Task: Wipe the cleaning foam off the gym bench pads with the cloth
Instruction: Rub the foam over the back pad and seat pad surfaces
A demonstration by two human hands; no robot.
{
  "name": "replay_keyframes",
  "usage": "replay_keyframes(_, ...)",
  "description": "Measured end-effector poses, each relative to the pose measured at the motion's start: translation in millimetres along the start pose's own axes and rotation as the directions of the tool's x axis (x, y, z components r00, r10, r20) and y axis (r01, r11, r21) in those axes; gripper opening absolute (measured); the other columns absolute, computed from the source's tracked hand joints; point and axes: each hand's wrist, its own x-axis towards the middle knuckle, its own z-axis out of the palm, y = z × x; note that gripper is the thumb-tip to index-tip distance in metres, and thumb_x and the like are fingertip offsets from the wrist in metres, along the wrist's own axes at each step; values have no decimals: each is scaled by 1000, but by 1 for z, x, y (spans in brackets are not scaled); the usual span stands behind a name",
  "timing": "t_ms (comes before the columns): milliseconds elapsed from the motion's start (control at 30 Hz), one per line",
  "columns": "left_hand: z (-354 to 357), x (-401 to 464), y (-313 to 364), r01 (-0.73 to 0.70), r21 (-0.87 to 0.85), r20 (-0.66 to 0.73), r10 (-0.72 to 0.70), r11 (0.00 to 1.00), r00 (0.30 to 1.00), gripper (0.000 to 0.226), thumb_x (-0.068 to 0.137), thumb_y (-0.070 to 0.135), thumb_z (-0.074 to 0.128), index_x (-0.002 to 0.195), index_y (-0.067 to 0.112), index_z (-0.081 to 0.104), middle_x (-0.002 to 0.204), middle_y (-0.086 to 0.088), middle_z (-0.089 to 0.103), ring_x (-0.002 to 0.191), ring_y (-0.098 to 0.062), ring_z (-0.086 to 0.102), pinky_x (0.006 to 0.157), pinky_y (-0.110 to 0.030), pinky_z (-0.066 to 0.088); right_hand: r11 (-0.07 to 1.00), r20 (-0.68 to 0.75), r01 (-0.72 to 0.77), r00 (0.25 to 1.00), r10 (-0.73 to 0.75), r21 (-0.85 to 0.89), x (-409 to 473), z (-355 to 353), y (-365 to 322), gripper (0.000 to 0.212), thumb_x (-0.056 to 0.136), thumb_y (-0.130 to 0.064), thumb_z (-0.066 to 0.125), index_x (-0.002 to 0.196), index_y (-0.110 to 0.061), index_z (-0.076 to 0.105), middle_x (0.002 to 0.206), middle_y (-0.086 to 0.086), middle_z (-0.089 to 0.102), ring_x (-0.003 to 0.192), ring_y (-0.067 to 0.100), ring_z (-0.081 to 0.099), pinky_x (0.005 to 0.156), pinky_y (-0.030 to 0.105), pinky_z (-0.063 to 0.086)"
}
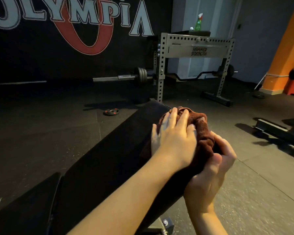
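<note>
A long black bench pad [109,150] runs from the lower left up toward the middle of the head view, with a second pad [24,206] at the lower left. A bunched dark red cloth [203,133] lies on the long pad's right side near its far end. My left hand [172,134] lies flat on top of the cloth, fingers spread and pressing it down. My right hand [210,173] grips the cloth's near end from the pad's right edge, fingers curled around it. No foam shows on the dark pads.
A grey Hammer Strength rack [198,50] stands behind the bench, with a green spray bottle [198,22] on top. A barbell [139,76] and a small weight plate [111,112] lie on the black rubber floor. Another machine's base [277,131] is at right.
</note>
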Motion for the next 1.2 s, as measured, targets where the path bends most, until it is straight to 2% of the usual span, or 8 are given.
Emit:
replay_keyframes(133, 2, 42, -19, -71, 101, -9, 72, 992, 997, 58, 96, 43, 7, 152, 32, 20, 162, 11, 4, 148, -10, -2, 120, -46, 1, 999, 9, 25, 1000, -26, 32, 2, 6, 1, 32, 96, -30, 30, 124, -22, 42, 123, 14, 51, 113, 23, 52, 95, 43, 43)
replay_keyframes(233, -11, 102, -58, 145, 41, -83, -142, 989, 986, 48, 104, 37, 22, 151, 28, 24, 161, 3, 16, 148, -19, 13, 119, -49, 10, 997, 4, 57, 998, -57, 44, 2, 9, 3, 34, 96, -23, 33, 125, -6, 41, 122, 16, 50, 113, 26, 52, 96, 42, 42)
replay_keyframes(333, -16, 128, -89, 274, 11, -116, -271, 962, 956, 49, 103, 40, 22, 150, 25, 29, 156, -1, 29, 142, -25, 28, 116, -51, 20, 997, 25, 66, 997, -67, 41, 4, 7, 4, 30, 95, -25, 34, 124, -20, 41, 118, 6, 52, 108, 13, 53, 92, 24, 41)
replay_keyframes(433, -17, 116, -85, 260, 32, -81, -257, 965, 963, 50, 105, 37, 19, 153, 25, 18, 160, -2, 16, 147, -25, 17, 118, -51, 14, 998, 34, 54, 998, -54, -14, 3, 5, 5, 29, 95, -28, 33, 123, -28, 42, 118, 5, 52, 109, 17, 52, 94, 35, 43)
replay_keyframes(567, -17, 66, -63, 152, 95, 4, -153, 984, 988, 50, 105, 33, 19, 153, 30, 8, 163, 3, -3, 149, -18, -2, 119, -52, 4, 997, 26, 24, 999, -22, -79, 1, 4, 8, 33, 97, -31, 32, 126, -20, 43, 122, 9, 52, 115, 27, 50, 96, 53, 40)
replay_keyframes(733, 1, -27, 5, -122, 43, 6, 122, 992, 993, 50, 104, 39, 22, 152, 40, 7, 161, 13, -7, 146, -5, -12, 118, -38, -11, 999, 35, 19, 999, -21, 46, 4, 0, 11, 51, 94, -43, 44, 113, 4, 51, 115, 2, 58, 103, 13, 55, 88, 41, 47)
replay_keyframes(867, -4, 7, -15, -151, 18, 8, 151, 988, 988, 48, 104, 37, 22, 152, 37, 13, 162, 12, 3, 147, -6, -4, 121, -39, -2, 1000, 38, 12, 999, -11, -19, 5, 2, 8, 31, 98, -44, 37, 121, -26, 49, 118, 2, 56, 108, 18, 54, 93, 42, 44)
replay_keyframes(1200, -19, 76, -107, 290, 14, -71, -288, 957, 955, 51, 104, 36, 23, 154, 25, 16, 162, -2, 12, 148, -23, 14, 120, -45, 14, 992, 33, 29, 999, -26, -121, 3, 3, 11, 32, 96, -33, 29, 124, -25, 41, 120, 10, 53, 113, 29, 51, 93, 57, 39)
